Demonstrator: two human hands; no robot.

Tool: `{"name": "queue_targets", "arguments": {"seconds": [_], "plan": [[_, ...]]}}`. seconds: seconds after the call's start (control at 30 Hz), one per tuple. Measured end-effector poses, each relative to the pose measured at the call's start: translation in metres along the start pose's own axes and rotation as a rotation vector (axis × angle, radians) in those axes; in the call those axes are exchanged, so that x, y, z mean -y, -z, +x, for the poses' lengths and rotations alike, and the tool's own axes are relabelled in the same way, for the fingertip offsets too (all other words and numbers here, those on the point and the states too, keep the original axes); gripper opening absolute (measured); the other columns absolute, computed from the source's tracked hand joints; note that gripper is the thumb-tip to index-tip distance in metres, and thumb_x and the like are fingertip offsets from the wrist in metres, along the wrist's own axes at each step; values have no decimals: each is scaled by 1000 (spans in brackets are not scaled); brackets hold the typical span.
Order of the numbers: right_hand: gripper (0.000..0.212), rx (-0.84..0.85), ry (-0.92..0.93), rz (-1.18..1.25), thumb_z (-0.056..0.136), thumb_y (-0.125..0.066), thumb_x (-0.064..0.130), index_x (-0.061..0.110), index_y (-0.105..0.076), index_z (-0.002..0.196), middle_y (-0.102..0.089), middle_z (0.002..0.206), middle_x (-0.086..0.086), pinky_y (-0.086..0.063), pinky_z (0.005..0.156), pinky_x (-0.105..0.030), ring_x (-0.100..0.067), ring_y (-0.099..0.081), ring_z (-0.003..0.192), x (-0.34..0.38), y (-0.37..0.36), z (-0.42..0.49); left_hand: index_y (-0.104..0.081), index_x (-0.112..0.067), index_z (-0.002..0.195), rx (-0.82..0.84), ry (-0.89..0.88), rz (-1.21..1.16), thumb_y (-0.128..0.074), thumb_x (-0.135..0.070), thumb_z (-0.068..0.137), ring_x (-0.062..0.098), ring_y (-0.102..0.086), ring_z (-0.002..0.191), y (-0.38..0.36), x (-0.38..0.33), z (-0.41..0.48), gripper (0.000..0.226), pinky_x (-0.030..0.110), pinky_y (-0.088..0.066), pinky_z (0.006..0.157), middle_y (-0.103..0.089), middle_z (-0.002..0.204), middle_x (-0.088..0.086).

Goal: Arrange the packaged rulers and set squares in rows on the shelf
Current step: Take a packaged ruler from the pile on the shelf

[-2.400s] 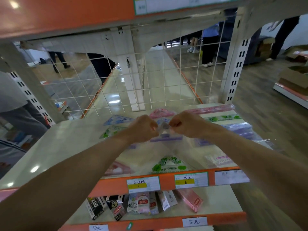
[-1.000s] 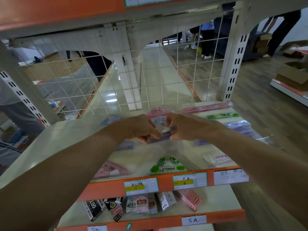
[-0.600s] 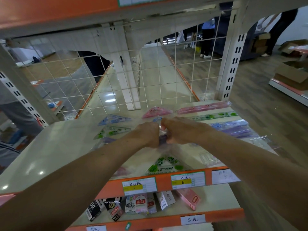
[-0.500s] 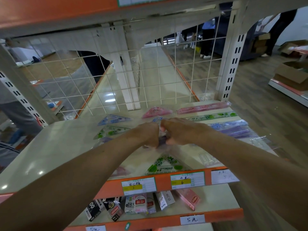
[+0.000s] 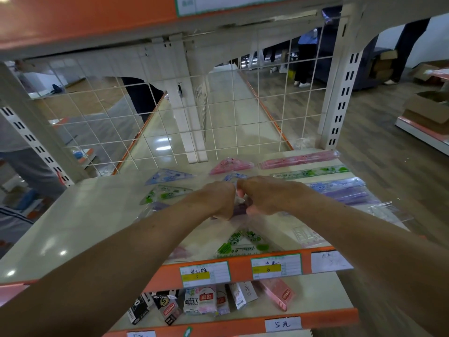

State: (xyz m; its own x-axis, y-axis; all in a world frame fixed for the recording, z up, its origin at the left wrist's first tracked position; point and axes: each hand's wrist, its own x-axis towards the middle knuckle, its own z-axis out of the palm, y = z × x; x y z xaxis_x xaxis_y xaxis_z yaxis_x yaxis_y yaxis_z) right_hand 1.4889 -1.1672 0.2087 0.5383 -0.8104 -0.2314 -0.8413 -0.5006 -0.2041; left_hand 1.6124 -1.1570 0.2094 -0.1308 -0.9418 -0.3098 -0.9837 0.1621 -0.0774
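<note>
My left hand and my right hand meet over the middle of the cream shelf, both pinched on the top of a clear plastic packet with something purple inside. A green set square packet lies below them near the front edge. Blue and green set squares lie to the left, a pink set square at the back. Pink, green and purple rulers lie in rows at the right.
A wire grid closes the back of the shelf. The orange front rail carries price labels. Small boxed goods stand on the lower shelf. People stand beyond the grid, and cardboard boxes sit at the right.
Both hands stay joined on the packet at mid-shelf, shifting only slightly; the fingers have worked at its top. The head view has tilted a little.
</note>
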Motion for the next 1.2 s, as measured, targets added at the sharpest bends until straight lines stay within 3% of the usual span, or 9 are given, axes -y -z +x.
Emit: {"name": "queue_targets", "arguments": {"seconds": [0.13,0.2,0.3,0.4,0.5,0.7,0.93,1.03,1.2], "plan": [[45,61,-6,26,86,-65,28,20,-44,126,-55,118,-3,-42,77,-31,-20,-53,96,-4,8,-3,-55,-6,114,47,-29,-63,-70,-17,81,19,-55,83,6,5,-3,39,26,-45,70,-54,94,5],[42,3,-14,74,88,-62,31,21,-48,126,-53,125,-2,-42,84,-30,-19,-52,101,-15,22,-3,-53,-5,121,44,-15,-107,-68,-25,83,20,-54,95,17,22,-1,46,28,-46,80,-54,105,6],[27,-168,-58,90,92,-57,23,21,-58,118,-57,118,3,-37,80,-24,-15,-52,98,-37,46,6,-57,2,122,-87,74,-178,-59,-16,88,28,-58,110,34,52,14,39,35,-49,95,-59,124,14],[24,-192,-108,44,91,-56,16,21,-64,113,-60,116,2,-38,80,-22,-18,-57,104,-49,52,27,-63,-2,118,-146,132,-155,-56,-15,89,27,-58,112,38,64,32,32,31,-48,92,-61,122,12],[31,-121,-109,-18,87,-58,12,21,-64,116,-64,115,-4,-43,76,-23,-22,-61,96,-48,38,48,-61,-4,119,-112,97,-136,-63,-17,86,25,-57,112,32,61,46,35,33,-46,93,-59,123,10],[40,-13,-68,-128,84,-67,24,10,-60,120,-63,112,-10,-44,72,-27,-27,-61,97,-34,24,73,-56,-7,125,-48,58,-136,-74,-25,79,26,-57,111,18,42,64,52,30,-45,86,-58,124,11],[19,-8,-64,-149,85,-66,23,10,-66,99,-45,66,1,-41,66,-28,-22,-53,75,-32,21,79,-63,-7,117,-94,14,-77,-69,-18,82,25,-61,104,14,34,68,38,29,-48,80,-64,115,11],[15,6,-70,-143,85,-66,24,12,-63,94,-44,66,2,-41,64,-28,-21,-52,74,-30,21,76,-62,-7,119,-97,6,-47,-69,-18,82,25,-60,106,13,33,69,39,31,-49,86,-63,117,11],[34,6,-86,-146,86,-66,26,6,-60,113,-51,81,-3,-42,67,-29,-21,-51,79,-23,27,66,-60,-6,121,-60,-11,-47,-70,-20,80,25,-58,109,15,35,66,44,32,-48,89,-60,121,11]]}}
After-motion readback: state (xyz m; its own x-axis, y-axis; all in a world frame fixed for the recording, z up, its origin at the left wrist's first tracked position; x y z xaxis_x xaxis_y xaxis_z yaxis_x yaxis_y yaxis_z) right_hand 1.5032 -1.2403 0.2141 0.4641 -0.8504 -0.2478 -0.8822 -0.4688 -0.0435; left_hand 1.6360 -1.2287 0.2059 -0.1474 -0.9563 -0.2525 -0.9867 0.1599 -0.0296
